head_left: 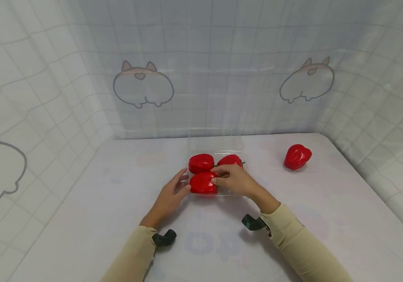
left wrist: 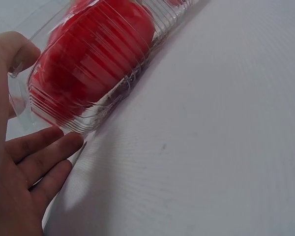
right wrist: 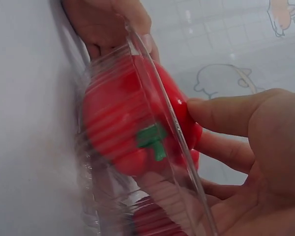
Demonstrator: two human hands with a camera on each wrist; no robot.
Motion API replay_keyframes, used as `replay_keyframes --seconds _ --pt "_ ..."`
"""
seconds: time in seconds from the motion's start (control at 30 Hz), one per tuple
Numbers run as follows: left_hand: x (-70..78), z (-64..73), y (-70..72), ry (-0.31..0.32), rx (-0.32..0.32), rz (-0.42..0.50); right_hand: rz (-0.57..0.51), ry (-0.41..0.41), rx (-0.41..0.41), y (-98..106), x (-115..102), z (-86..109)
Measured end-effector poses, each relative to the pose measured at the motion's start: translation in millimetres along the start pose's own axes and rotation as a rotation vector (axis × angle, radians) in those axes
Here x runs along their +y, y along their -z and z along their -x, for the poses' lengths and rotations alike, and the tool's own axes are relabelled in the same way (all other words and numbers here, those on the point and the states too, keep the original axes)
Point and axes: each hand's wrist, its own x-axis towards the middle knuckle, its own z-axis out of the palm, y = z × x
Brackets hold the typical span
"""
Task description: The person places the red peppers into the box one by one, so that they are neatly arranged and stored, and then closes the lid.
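Observation:
A clear plastic clamshell box (head_left: pixel 231 192) holds red bell peppers with green stems. At its front left lies one bell pepper (head_left: pixel 201 183), also seen through the ribbed wall in the right wrist view. My right hand (head_left: pixel 235 179) grips this pepper by its stem end, thumb on the near side and fingers behind. Two more peppers sit behind it, a left one (head_left: pixel 200 163) and a right one (head_left: pixel 230 159) partly covered by the hand. My left hand (head_left: pixel 170 196) rests against the box's left end, thumb at the rim, other fingers extended along the wall.
Another red bell pepper (head_left: pixel 297 156) lies by itself on the white table (head_left: pixel 117 219), at the right. The box's raised clear lid (head_left: pixel 215 143) stretches toward the back. Grid-patterned curtains (head_left: pixel 222 78) enclose the table at the back and both sides.

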Motion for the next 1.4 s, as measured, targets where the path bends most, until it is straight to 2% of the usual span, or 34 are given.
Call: replay_keyframes --seconds 0.27,0.93,1.4 --pt "-3.4 0.4 1.1 -0.035 -0.014 0.023 0.045 0.05 0.0 7 -1 2.5" --pt "-3.7 -0.9 0.5 -0.04 -0.008 0.006 0.051 0.088 0.012 8 3 1.7" --pt "-3.2 -0.9 1.2 -0.039 -0.01 -0.009 0.142 0.023 0.067 -4 2 1.6"
